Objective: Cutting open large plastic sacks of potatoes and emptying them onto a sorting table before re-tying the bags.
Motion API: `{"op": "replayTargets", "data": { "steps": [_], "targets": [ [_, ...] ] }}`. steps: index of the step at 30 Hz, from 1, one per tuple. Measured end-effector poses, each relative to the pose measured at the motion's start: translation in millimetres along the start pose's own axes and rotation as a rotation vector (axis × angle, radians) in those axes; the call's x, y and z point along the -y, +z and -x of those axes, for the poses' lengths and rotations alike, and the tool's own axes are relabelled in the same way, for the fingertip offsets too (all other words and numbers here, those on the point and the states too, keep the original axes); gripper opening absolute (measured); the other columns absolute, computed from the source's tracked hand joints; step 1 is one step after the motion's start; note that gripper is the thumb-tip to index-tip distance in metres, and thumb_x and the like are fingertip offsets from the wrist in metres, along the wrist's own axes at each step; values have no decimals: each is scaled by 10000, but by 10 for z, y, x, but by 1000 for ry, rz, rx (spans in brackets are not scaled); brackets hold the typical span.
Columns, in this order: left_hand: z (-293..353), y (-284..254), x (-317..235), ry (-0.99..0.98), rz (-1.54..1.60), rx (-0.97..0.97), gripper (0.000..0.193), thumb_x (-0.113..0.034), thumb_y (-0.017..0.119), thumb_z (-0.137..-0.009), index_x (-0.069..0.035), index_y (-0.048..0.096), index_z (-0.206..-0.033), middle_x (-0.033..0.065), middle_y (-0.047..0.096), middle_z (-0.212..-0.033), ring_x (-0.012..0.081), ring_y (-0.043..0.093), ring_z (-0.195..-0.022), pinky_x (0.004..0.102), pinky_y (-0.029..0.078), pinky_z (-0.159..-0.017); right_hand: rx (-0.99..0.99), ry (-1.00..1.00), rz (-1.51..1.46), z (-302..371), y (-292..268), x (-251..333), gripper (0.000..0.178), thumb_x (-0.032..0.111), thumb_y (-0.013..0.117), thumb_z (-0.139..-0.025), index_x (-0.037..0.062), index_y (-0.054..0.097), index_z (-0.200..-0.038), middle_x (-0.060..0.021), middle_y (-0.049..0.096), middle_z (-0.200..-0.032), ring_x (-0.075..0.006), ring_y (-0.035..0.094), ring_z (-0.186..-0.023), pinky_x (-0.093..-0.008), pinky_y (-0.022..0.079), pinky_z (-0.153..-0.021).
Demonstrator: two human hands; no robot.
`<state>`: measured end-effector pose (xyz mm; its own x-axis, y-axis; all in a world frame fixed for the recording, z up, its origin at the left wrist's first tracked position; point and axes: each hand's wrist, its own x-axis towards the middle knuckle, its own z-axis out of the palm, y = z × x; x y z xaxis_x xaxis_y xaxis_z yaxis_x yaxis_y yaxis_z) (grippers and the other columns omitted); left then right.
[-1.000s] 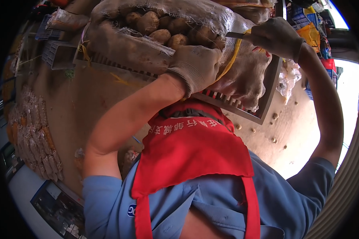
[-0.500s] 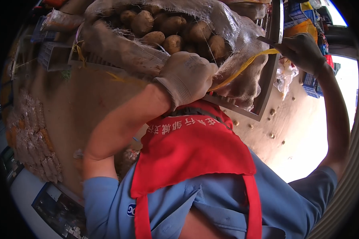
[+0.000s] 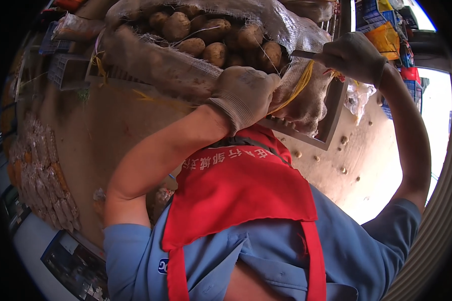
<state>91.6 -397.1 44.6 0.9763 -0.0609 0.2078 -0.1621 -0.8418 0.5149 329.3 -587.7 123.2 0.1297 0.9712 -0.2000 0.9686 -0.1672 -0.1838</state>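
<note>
My left hand [image 3: 243,93] curls on pale woven sacking [image 3: 181,70], pinch hidden; my right hand [image 3: 355,57] clenches a dark-bladed knife [image 3: 305,54], best angled clear.

Viewed from the wearer's head through the left fisheye camera, aimed steeply down. Left hand [image 3: 246,93], in grey-beige knit glove, is framed at close range. Red cloth apron [image 3: 241,193] is seen from above, below that hand; pale woven sack [image 3: 173,67] beyond it is cropped by the top edge. Rightward of the hand, grey ribbed panel [image 3: 435,241] is bowed.
</note>
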Motion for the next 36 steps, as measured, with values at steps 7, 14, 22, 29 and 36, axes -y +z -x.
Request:
{"op": "replayTargets", "data": {
  "steps": [7, 14, 22, 29, 36],
  "targets": [
    [18, -75, -20, 20, 46, 16, 98, -149, 617, -923, -113, 690, -870, 131, 693, -748, 346, 709, -755, 482, 548, -698, -29, -76, -46, 13, 260, 144, 335, 366, 683, -1023, 110, 751, -818, -79, 643, -596, -296, 669, -568, -410, 541, -614],
    [166, -215, 48, 73, 150, 120, 122, -164, 659, -894, -96, 746, -944, 125, 714, -819, 340, 696, -813, 459, 553, -749, -8, 146, 59, 975, 199, -285, 313, 318, 663, -1057, 122, 760, -833, -20, 672, -622, -172, 681, -555, -365, 514, -553],
    [-265, 31, -162, -108, 88, 379, 322, -388, 673, -950, -88, 753, -1034, 175, 760, -945, 370, 741, -936, 487, 566, -839, -215, 40, -61, 757, 329, -85, 244, 304, 706, -1019, 94, 773, -912, -63, 684, -651, -205, 694, -573, -364, 522, -556],
    [-177, 145, -147, 18, 4, 232, 179, -207, 604, -962, -118, 747, -1024, 160, 738, -809, 375, 735, -782, 504, 574, -726, -151, 16, -228, 562, 572, -25, 299, 359, 671, -1032, 126, 762, -867, -75, 663, -627, -240, 689, -574, -396, 518, -583],
    [30, 4, -203, 92, 95, 198, 141, -168, 619, -945, -94, 722, -1007, 155, 706, -753, 361, 722, -743, 485, 552, -673, -245, -71, 191, 1037, 886, -17, 393, 375, 713, -1003, 150, 637, -689, -42, 572, -562, -240, 610, -527, -428, 493, -584]
  ]
}}
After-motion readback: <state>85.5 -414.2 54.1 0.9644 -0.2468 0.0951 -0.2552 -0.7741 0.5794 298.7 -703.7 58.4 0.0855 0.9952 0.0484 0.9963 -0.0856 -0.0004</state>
